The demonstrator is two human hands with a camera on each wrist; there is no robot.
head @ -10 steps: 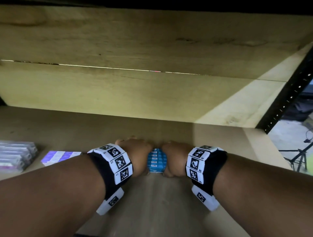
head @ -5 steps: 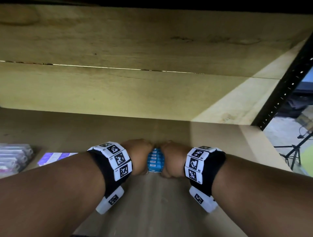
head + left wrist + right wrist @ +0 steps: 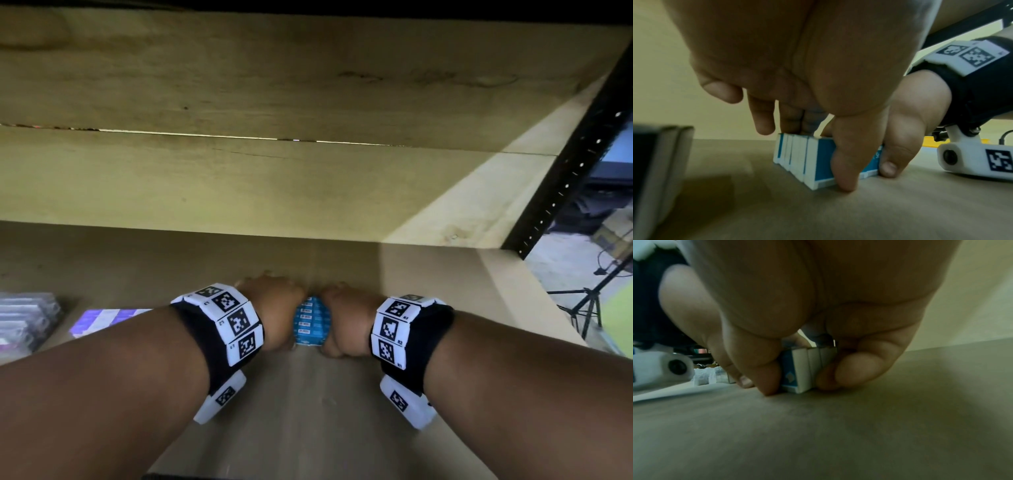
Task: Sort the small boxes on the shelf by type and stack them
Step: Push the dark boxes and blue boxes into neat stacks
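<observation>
Both hands clamp a row of blue boxes (image 3: 311,322) at frame centre of the head view, standing on edge on the shelf board (image 3: 308,411). Left hand (image 3: 270,308) grips the row's left end, thumb down the near face, fingers over the top. Right hand (image 3: 346,322) grips the right end, thumb and curled fingers pinching it. Left wrist view shows about six boxes (image 3: 797,155) pressed together, slightly staggered.

Lower left of the head view: stack of purple boxes (image 3: 24,322), and a flat purple-and-white box (image 3: 106,318) just beside it, well apart from the hands. Nothing between the hands and the row.

Surface is brown wood, dim. Back wall of pale boards (image 3: 239,185). Black perforated upright (image 3: 575,164) at right; tripod (image 3: 589,301) on the floor beyond.
</observation>
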